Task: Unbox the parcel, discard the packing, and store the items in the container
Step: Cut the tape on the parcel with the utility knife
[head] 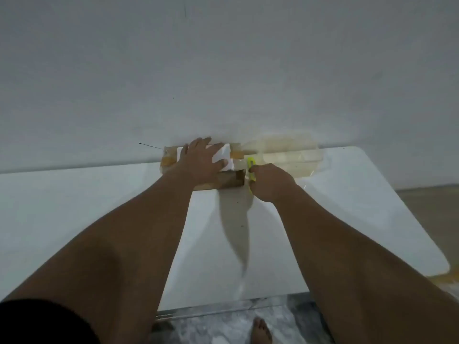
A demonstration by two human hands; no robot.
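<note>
A brown cardboard parcel (229, 180) with a white label and yellowish tape lies at the far edge of the white table (87, 207), against the wall. My left hand (202, 158) lies flat on top of the parcel, fingers spread, pressing it down. My right hand (272, 183) is closed around a yellow-green box cutter (251, 163), whose tip touches the parcel's right end. A clear plastic container (290, 155) stands just right of the parcel, by the wall.
The white wall (223, 70) rises directly behind the table. The table's right edge slants down toward a tan floor (432, 212). Below the near table edge are a marbled grey floor and my bare foot (260, 330).
</note>
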